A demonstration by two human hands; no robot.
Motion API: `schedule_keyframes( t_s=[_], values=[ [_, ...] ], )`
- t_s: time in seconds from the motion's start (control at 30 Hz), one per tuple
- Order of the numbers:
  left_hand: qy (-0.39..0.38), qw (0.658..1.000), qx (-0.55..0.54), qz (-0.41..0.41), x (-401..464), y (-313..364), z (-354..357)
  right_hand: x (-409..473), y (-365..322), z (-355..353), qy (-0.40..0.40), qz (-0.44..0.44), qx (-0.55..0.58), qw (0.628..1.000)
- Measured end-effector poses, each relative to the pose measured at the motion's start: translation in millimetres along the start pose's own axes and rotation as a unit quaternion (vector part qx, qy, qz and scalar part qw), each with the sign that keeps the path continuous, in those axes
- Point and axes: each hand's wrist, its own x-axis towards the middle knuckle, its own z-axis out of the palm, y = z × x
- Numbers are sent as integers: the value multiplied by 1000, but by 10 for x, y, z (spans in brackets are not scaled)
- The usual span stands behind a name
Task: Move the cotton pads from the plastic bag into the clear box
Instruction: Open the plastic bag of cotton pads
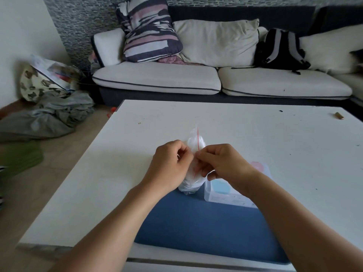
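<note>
Nearest the camera, a dark blue rectangular cloth mat (206, 228) lies flat on the white rectangular table (275, 146), reaching to the table's near edge. Both bare forearms come in over it and meet above its far edge. The left hand (170, 165) has its fingers curled in, pinching the left side of the mouth of a clear plastic zip bag with a thin red seal line (193, 152); the right hand (222, 163) is likewise curled, its fingertips pinching the opposite side of the same mouth, so the two hands touch the bag from either side. The bag stands roughly upright between them, its bottom end resting at the far edge of the mat, and the white mass inside it, the cotton pads (189, 185), fills the lower part; single pads cannot be told apart. Just to the right of the bag, partly hidden under the right wrist, sits the clear plastic box (222, 195) with a pale blue patch and a pink patch showing on or through it. Farther off, a small brown stub (338, 115) lies near the table's far right corner. Beyond the table stands a white-cushioned sofa (157, 79) bearing a striped pillow (151, 32), a beige pillow (216, 40) and a black backpack (280, 50). A heap of grey cloth (49, 116) lies on the floor at left.
</note>
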Motion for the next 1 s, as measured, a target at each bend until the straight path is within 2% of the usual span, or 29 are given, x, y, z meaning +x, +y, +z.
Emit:
schedule_keyframes(
  t_s=[0.17,0.47,0.63,0.7,0.8,0.87,0.93,1.0],
  values=[
    [-5,1000,14,-6,5,2,0,-53,5,52,-25,-30,-38,999],
    [-26,999,27,24,-2,28,-47,-57,-20,79,32,-23,-7,999],
    [98,995,36,-5,154,-136,-282,11,-20,-117,159,-32,-21,987],
    [116,992,42,-21,168,-211,-377,4,-9,-208,177,-27,-36,983],
    [118,991,68,-7,137,-254,-379,-32,32,-200,174,-32,-151,973],
    [107,993,41,2,120,-231,-353,-41,54,-185,177,-40,-196,964],
    [76,997,-2,14,111,-175,-328,-61,43,-177,154,-33,-137,978],
    [40,998,-23,40,75,-91,-291,-76,33,-140,82,4,-39,996]
  ],
)
